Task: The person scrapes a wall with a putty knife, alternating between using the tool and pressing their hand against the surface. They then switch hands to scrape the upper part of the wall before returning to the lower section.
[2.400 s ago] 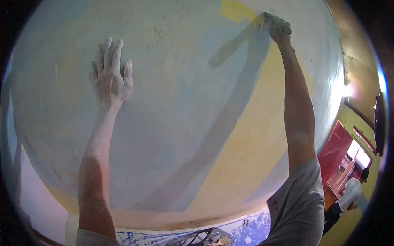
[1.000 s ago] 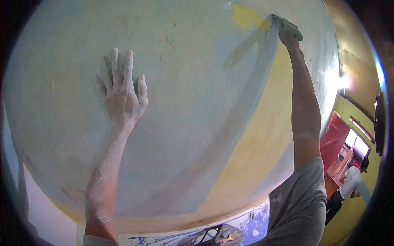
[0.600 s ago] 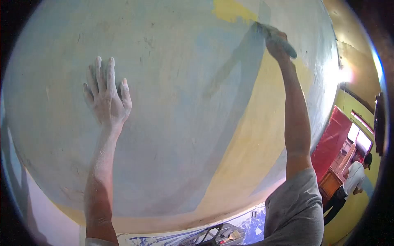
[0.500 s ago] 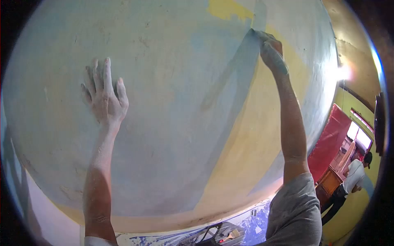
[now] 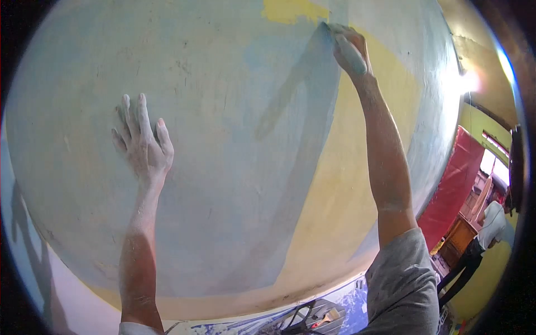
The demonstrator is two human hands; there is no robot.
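A large curved surface (image 5: 223,167), painted in patches of grey-blue and yellow, fills most of the view. Against its left part my left hand (image 5: 146,142) is raised with fingers spread, holding nothing, its skin dusted pale. High on the right, my right hand (image 5: 352,50) has its fingers closed around something greenish-grey, too hidden to name, at the edge between the blue and yellow paint. The tip of that hand meets its own shadow on the surface.
At the right, another person (image 5: 486,234) in a white top and dark trousers bends forward near a red panel (image 5: 455,184). A brush (image 5: 326,318) lies below the surface on a paint-splashed area. A bright light (image 5: 470,82) shines at the upper right.
My right hand has shifted up and left in view, while my left hand appears slightly lower. The other person now bends further forward.
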